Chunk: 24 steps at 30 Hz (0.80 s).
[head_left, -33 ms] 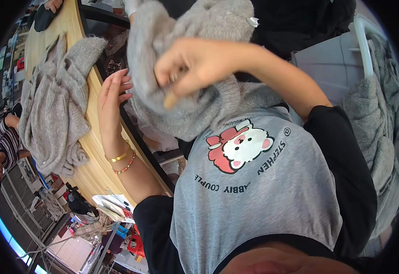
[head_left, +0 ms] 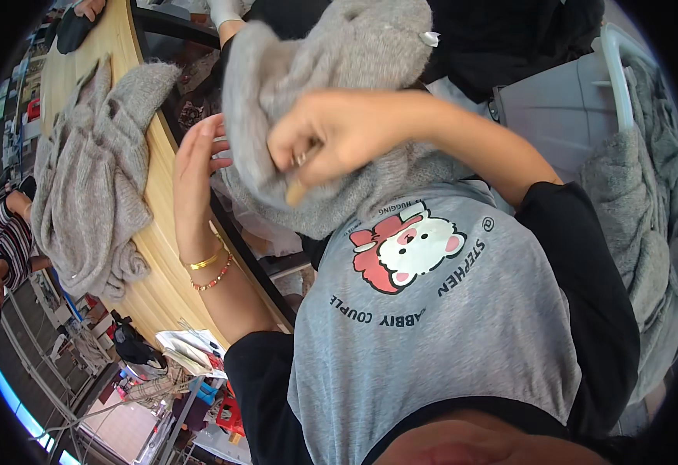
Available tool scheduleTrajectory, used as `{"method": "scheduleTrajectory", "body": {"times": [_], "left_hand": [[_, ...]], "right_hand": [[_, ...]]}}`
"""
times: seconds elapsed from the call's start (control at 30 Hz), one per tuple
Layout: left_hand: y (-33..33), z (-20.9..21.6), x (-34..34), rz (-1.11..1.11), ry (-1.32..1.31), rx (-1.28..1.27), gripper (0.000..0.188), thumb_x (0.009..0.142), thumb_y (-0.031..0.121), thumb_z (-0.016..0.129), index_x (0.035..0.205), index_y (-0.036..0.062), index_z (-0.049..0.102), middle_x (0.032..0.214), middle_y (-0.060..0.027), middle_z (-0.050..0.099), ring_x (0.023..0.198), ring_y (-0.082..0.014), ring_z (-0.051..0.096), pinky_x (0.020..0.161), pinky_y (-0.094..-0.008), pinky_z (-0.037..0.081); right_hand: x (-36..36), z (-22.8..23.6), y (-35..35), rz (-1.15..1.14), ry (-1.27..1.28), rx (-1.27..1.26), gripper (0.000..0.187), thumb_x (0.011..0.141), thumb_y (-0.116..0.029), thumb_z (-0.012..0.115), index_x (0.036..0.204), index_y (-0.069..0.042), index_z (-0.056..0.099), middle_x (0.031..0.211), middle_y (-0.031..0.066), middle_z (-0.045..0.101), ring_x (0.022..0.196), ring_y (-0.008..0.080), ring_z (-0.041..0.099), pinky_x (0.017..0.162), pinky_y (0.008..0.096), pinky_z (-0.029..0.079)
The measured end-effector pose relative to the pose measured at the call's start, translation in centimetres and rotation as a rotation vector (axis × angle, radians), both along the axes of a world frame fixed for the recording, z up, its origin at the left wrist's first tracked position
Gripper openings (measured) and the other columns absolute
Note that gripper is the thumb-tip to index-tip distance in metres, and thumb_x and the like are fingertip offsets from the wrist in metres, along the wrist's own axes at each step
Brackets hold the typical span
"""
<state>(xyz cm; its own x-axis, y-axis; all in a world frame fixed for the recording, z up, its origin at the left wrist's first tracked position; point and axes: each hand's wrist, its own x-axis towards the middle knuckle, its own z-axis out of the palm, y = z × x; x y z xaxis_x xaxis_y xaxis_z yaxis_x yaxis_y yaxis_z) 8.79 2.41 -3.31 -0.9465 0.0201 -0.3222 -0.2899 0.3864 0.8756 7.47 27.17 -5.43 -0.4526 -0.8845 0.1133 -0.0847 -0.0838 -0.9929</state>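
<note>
A cluttered workroom stretches along the left, where a person in striped clothing shows at the rim. Beside it runs a long pale-wood surface, carrying a heap of grey knitwear. At the far right, more grey knit cloth hangs over a pale plastic bin. Between them, a fuzzy grey knitted garment lies bunched in front of the wearer, off the surface. The right hand is over it, fingers curled narrow and blurred; whether its grip pinches cloth, I cannot tell. The left hand is just beside the garment, its grip wide, fingers loosely bent. Smallest are a gold bracelet, a beaded bracelet and a white tag on the garment.
</note>
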Motion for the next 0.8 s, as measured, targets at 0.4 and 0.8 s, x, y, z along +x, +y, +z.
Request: {"method": "scheduleTrajectory", "body": {"times": [0.4,0.8], "left_hand": [[3.6,-4.3,-3.9,-0.045,0.174,0.063,0.042,0.087,0.017,0.072,0.121,-0.0047,0.059,0.111,-0.0092,0.065,0.096,-0.0144,0.061,0.085,-0.0249,0.047],[-1.0,4.2,3.7,0.084,0.317,0.686,0.039,0.075,0.014,0.072,0.109,-0.0027,0.061,0.104,-0.0123,0.060,0.091,-0.0252,0.062,0.085,-0.0326,0.051]], "right_hand": [[5.8,-4.6,-1.9,0.126,0.273,0.351,0.028,0.082,-0.033,0.072,0.092,-0.006,0.068,0.079,0.0122,0.069,0.077,0.0321,0.067,0.067,0.0424,0.050],[0.1,-1.9,7.1,-0.116,-0.169,0.018,0.033,0.081,-0.006,0.074,0.113,-0.001,0.069,0.066,-0.0051,0.061,0.054,0.0041,0.044,0.051,0.0238,0.036]]}}
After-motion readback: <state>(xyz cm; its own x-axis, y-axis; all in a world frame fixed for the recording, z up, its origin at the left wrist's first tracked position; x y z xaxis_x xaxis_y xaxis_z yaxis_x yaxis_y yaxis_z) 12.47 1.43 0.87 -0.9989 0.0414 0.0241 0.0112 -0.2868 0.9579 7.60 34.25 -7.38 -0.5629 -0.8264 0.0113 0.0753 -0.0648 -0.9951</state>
